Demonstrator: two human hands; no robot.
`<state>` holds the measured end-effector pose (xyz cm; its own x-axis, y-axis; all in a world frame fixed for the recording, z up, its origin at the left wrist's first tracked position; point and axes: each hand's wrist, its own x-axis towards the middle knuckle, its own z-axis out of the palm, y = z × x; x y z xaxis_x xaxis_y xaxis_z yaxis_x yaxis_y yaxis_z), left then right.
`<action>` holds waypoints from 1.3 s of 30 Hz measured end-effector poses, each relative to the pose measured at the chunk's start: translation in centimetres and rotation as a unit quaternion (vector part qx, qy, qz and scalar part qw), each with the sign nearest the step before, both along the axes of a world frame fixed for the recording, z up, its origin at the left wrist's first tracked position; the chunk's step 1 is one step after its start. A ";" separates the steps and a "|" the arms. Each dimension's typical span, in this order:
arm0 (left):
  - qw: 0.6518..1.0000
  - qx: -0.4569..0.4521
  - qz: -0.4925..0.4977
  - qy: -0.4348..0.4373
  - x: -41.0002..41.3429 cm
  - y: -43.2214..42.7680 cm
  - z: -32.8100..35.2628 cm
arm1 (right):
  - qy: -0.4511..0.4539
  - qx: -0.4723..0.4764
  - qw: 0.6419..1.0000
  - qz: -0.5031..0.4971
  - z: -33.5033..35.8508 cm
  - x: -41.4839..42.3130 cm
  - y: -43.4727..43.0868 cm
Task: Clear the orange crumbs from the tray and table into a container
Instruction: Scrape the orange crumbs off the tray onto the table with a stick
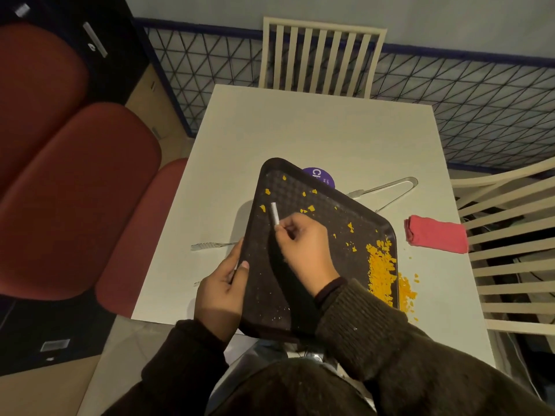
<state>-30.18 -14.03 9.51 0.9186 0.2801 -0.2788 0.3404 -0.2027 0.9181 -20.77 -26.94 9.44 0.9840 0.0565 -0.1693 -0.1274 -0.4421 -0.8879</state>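
A dark textured tray (288, 181) is tilted above the white table (324, 130), its left side raised. My left hand (220, 291) grips the tray's left edge. My right hand (304, 249) pinches a small white stick-like tool (274, 213) over the tray's middle. Orange crumbs (380, 270) are heaped along the tray's lower right edge, and a few scattered bits (306, 209) lie higher up. More orange crumbs (407, 292) lie on the table just past that edge.
Clear plastic tongs (390, 187) and a folded red cloth (435, 234) lie right of the tray. A purple round lid (319, 176) peeks out behind it. A metal utensil (210, 245) lies at the left. Cream chairs stand behind and right; red seats left.
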 end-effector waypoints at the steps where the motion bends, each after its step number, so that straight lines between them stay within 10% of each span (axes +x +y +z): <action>1: 1.000 0.000 0.002 -0.003 0.1 0.0 0.0 | 0.005 0.020 1.000 0.007 0.3 -0.3 0.9; 19: 0.999 0.037 -0.013 -0.009 0.0 -0.1 0.0 | 0.110 0.074 0.971 -0.199 -3.5 3.6 -3.5; 29: 0.999 0.027 0.000 -0.018 0.4 0.0 0.0 | 0.087 0.128 0.987 -0.045 0.1 1.3 2.2; 39: 0.998 0.067 -0.010 -0.008 0.4 -0.1 0.4 | 0.095 0.063 0.980 -0.160 -3.0 2.9 -1.7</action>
<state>-29.83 -14.14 9.94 0.9284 0.2963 -0.2244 0.3201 -0.3305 0.8878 -17.82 -28.62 6.42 0.9060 -0.2185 -0.3624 -0.4099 -0.2398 -0.8801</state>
